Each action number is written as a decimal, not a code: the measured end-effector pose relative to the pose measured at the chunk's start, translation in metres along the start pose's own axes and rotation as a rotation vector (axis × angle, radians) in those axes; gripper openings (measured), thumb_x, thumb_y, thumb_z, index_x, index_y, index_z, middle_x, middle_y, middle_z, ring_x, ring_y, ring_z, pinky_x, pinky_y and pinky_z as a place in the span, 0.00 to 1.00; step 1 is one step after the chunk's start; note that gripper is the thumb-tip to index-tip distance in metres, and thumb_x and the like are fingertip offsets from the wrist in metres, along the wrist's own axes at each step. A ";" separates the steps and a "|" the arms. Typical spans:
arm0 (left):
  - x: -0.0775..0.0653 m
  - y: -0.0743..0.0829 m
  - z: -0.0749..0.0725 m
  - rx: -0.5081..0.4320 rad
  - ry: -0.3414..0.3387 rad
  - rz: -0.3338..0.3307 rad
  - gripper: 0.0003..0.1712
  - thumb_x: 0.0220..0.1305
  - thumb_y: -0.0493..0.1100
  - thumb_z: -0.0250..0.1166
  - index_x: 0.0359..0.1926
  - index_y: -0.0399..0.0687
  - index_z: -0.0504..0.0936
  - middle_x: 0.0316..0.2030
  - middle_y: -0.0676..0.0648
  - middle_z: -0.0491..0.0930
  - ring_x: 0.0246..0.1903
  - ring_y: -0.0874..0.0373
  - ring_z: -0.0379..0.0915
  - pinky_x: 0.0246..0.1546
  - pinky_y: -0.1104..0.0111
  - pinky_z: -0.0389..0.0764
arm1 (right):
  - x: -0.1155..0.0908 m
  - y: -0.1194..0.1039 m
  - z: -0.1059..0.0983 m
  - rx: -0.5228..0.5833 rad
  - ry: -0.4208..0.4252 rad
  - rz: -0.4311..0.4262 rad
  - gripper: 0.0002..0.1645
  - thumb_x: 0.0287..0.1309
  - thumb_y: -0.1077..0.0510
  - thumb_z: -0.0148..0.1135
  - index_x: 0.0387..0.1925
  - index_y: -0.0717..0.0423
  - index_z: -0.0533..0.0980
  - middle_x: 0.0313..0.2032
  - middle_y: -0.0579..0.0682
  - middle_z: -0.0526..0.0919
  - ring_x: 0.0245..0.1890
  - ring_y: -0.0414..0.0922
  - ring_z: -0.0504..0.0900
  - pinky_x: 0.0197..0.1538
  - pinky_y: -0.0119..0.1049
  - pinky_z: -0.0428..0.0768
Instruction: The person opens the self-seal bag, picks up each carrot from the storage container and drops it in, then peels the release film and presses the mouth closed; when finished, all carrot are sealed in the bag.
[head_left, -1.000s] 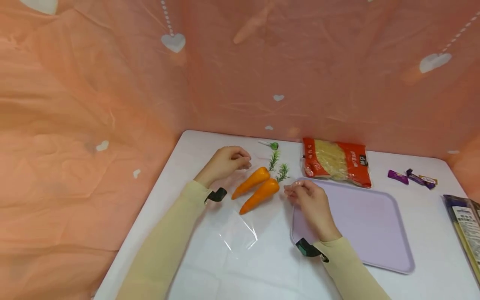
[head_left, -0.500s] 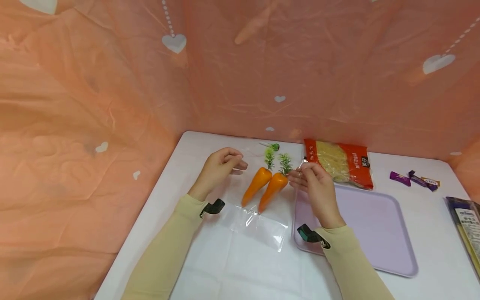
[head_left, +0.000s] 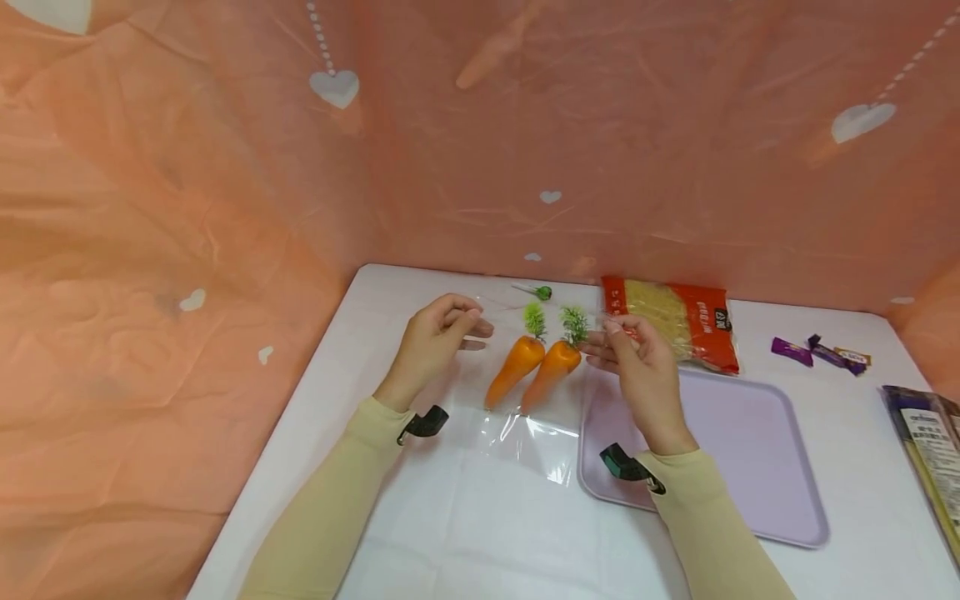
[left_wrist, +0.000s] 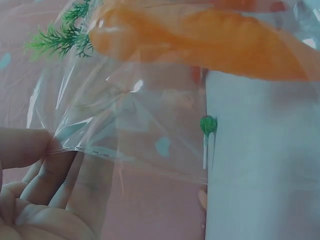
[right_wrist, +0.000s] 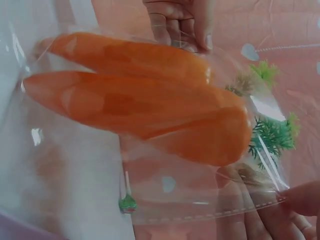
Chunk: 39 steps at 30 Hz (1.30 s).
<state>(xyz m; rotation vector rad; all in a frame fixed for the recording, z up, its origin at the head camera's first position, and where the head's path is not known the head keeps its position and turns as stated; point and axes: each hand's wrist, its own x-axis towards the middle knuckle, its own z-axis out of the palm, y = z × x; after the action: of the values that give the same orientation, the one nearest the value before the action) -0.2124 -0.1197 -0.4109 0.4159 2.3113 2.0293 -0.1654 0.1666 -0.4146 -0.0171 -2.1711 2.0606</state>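
Note:
Two orange carrots (head_left: 551, 371) with green leafy tops lie side by side inside a clear plastic bag (head_left: 532, 446). By its left edge my left hand (head_left: 435, 342) pinches the bag between thumb and fingers; the left wrist view shows the thumb (left_wrist: 25, 147) on the film. My right hand (head_left: 641, 375) pinches the opposite edge, and in the right wrist view its thumb (right_wrist: 302, 200) presses the film near the leaves. Stretched between both hands, the bag appears raised off the table, leaves toward the far side.
A lilac tray (head_left: 750, 450) lies under and right of my right hand. Behind it rests a red and yellow food packet (head_left: 671, 321). A green lollipop (head_left: 542, 292) is beyond the bag. Small wrapped candies (head_left: 792, 351) and a dark packet (head_left: 926, 433) are at right.
The bag with the carrots has been lifted and turned so the carrots stand more upright in view. My right hand has moved up and a little right; the left shifted slightly left.

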 end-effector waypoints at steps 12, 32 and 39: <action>-0.011 0.003 0.002 -0.067 0.018 0.055 0.13 0.75 0.47 0.60 0.49 0.41 0.77 0.40 0.39 0.87 0.45 0.39 0.85 0.42 0.58 0.88 | -0.006 -0.006 0.000 0.095 0.010 -0.142 0.14 0.71 0.57 0.60 0.48 0.58 0.66 0.43 0.52 0.90 0.39 0.45 0.91 0.45 0.38 0.88; -0.009 0.004 -0.003 -0.062 0.022 0.073 0.15 0.75 0.45 0.60 0.49 0.35 0.76 0.40 0.35 0.87 0.42 0.46 0.87 0.42 0.58 0.88 | -0.003 -0.009 -0.014 -0.134 -0.165 -0.118 0.24 0.63 0.59 0.69 0.61 0.52 0.80 0.57 0.49 0.85 0.52 0.36 0.85 0.54 0.26 0.82; -0.009 0.013 -0.009 -0.039 0.023 0.131 0.14 0.73 0.44 0.62 0.50 0.38 0.80 0.41 0.38 0.87 0.42 0.48 0.87 0.45 0.59 0.88 | -0.008 -0.027 -0.013 -0.123 -0.119 -0.194 0.23 0.63 0.62 0.68 0.60 0.53 0.80 0.54 0.49 0.87 0.51 0.39 0.87 0.52 0.29 0.84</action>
<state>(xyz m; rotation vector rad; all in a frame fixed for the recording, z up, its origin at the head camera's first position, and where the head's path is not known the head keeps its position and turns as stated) -0.2028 -0.1292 -0.3982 0.5594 2.3103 2.1445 -0.1533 0.1768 -0.3875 0.2975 -2.2638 1.8650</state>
